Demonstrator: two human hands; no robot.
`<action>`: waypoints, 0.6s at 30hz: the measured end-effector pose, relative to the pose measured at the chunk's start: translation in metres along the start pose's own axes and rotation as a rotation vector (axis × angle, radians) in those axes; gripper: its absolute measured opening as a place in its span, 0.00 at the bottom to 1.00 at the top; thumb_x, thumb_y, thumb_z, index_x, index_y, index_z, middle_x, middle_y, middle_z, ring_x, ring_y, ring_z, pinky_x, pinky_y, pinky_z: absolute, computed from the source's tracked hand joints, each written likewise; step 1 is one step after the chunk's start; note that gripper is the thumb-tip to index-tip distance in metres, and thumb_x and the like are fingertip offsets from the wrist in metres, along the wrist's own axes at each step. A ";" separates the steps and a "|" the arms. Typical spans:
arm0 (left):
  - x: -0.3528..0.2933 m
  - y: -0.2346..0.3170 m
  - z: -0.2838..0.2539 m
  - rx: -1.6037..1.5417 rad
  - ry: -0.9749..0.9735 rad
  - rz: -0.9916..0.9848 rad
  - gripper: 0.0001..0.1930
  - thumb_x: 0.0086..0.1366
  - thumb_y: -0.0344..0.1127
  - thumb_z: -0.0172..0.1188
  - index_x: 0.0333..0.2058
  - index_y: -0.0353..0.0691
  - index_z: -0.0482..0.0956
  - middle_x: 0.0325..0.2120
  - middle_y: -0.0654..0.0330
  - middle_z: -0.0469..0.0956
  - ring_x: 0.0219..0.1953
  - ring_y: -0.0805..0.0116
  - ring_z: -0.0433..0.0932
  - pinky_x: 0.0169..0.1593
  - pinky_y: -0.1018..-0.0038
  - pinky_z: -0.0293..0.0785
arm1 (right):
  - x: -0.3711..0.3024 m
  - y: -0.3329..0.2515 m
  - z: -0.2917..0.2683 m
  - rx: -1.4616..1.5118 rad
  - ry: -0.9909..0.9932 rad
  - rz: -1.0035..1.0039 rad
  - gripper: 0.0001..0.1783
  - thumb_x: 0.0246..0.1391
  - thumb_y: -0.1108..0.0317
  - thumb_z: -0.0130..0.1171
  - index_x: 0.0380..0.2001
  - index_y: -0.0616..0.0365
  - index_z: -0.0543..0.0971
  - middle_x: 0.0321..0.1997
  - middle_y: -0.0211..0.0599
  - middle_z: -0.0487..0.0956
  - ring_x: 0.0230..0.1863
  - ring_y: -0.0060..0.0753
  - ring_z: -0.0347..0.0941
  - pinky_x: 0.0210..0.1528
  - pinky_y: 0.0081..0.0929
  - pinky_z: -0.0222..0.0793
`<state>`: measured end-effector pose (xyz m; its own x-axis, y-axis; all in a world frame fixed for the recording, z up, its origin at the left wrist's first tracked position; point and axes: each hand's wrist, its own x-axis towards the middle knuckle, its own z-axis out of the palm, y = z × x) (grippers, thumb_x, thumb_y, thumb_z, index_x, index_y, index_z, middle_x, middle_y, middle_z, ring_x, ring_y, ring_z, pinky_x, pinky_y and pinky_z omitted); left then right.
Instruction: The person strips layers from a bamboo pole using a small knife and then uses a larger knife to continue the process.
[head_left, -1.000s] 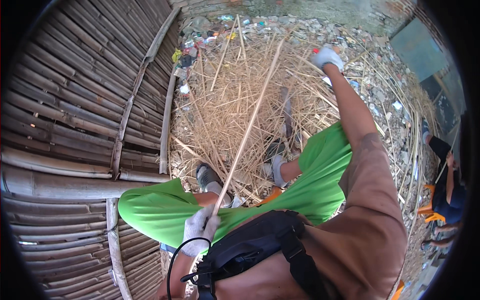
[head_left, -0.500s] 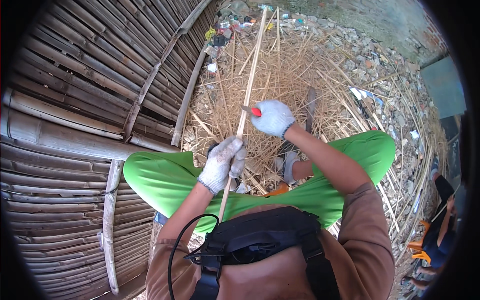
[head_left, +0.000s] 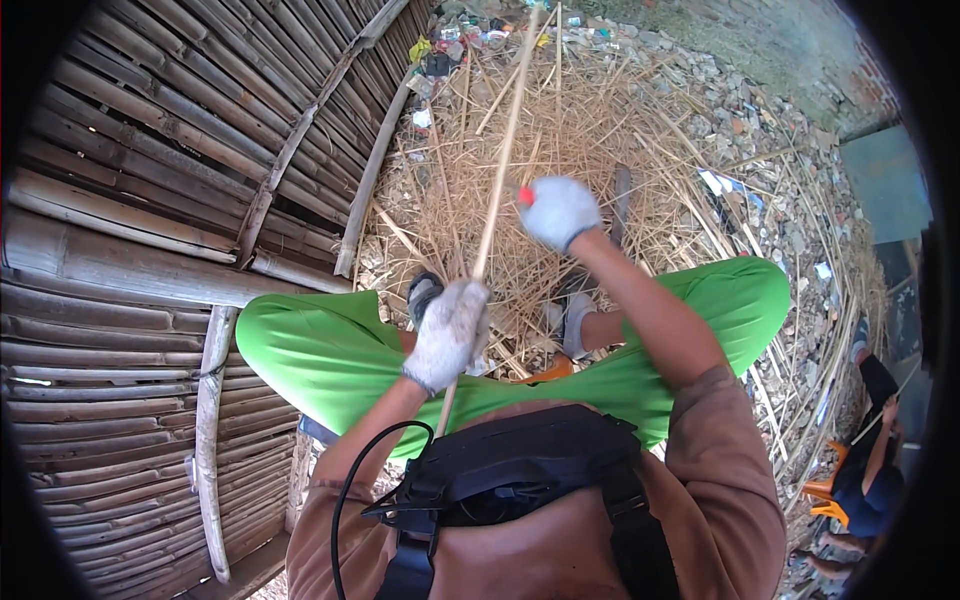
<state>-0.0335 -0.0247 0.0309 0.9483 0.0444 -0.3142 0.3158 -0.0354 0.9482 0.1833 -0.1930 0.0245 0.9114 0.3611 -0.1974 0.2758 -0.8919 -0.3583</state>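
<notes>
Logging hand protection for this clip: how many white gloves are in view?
2: one on the left hand, closed around the long pale strip; one on the right hand, gripping a red handle. Others could be hidden.

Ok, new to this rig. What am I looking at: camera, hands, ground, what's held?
No robot here: these are a seated person's own hands in pale gloves. Every picture comes from one head-worn fisheye camera, the left of a pair, looking down, so straight edges bend near the rim. The left hand grips a long pale strip; the right hand, just beside it, holds something red, too blurred to identify. Between the green-clad legs and beyond, straw-like scraps cover stony ground. A slatted wall stands at left.
</notes>
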 end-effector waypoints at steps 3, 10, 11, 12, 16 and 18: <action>-0.037 0.006 0.013 0.275 -0.200 0.340 0.18 0.83 0.49 0.54 0.50 0.37 0.76 0.21 0.56 0.77 0.21 0.61 0.81 0.25 0.67 0.76 | 0.040 0.068 -0.015 -0.171 0.077 -0.028 0.20 0.64 0.52 0.59 0.42 0.56 0.90 0.46 0.55 0.89 0.48 0.58 0.88 0.53 0.50 0.84; -0.012 0.010 0.010 0.302 -0.139 0.267 0.18 0.84 0.50 0.54 0.51 0.39 0.77 0.23 0.60 0.76 0.23 0.65 0.79 0.27 0.65 0.73 | 0.046 0.145 -0.013 -0.076 0.077 0.160 0.25 0.58 0.50 0.60 0.40 0.63 0.88 0.44 0.64 0.87 0.48 0.64 0.87 0.52 0.53 0.81; 0.000 0.013 0.008 0.178 -0.075 0.169 0.19 0.84 0.51 0.54 0.50 0.39 0.77 0.23 0.63 0.74 0.21 0.69 0.76 0.25 0.69 0.71 | 0.045 0.161 -0.002 -0.075 0.025 0.175 0.26 0.57 0.48 0.61 0.40 0.64 0.88 0.43 0.64 0.87 0.48 0.63 0.87 0.52 0.52 0.81; 0.010 0.013 0.006 0.054 -0.008 0.066 0.19 0.84 0.53 0.53 0.49 0.40 0.77 0.22 0.66 0.73 0.20 0.74 0.73 0.22 0.72 0.68 | 0.043 0.164 0.012 -0.070 -0.034 0.188 0.27 0.57 0.46 0.61 0.39 0.64 0.88 0.43 0.64 0.87 0.47 0.62 0.87 0.53 0.52 0.81; 0.039 -0.032 -0.010 -0.164 0.074 -0.133 0.17 0.83 0.52 0.55 0.44 0.42 0.77 0.23 0.68 0.71 0.17 0.77 0.68 0.19 0.76 0.63 | 0.013 0.096 0.038 0.089 -0.182 0.015 0.27 0.55 0.46 0.64 0.38 0.63 0.86 0.39 0.63 0.87 0.45 0.64 0.85 0.53 0.53 0.80; 0.041 -0.047 -0.004 -0.195 0.006 -0.201 0.17 0.82 0.51 0.56 0.42 0.43 0.76 0.23 0.68 0.71 0.16 0.77 0.67 0.19 0.75 0.62 | -0.003 0.066 0.050 0.080 -0.163 -0.104 0.26 0.55 0.46 0.65 0.37 0.63 0.85 0.38 0.62 0.86 0.44 0.64 0.84 0.53 0.53 0.79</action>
<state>-0.0096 -0.0176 -0.0260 0.8669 0.0369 -0.4971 0.4850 0.1679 0.8582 0.1840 -0.2396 -0.0444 0.8157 0.4956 -0.2982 0.3351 -0.8252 -0.4548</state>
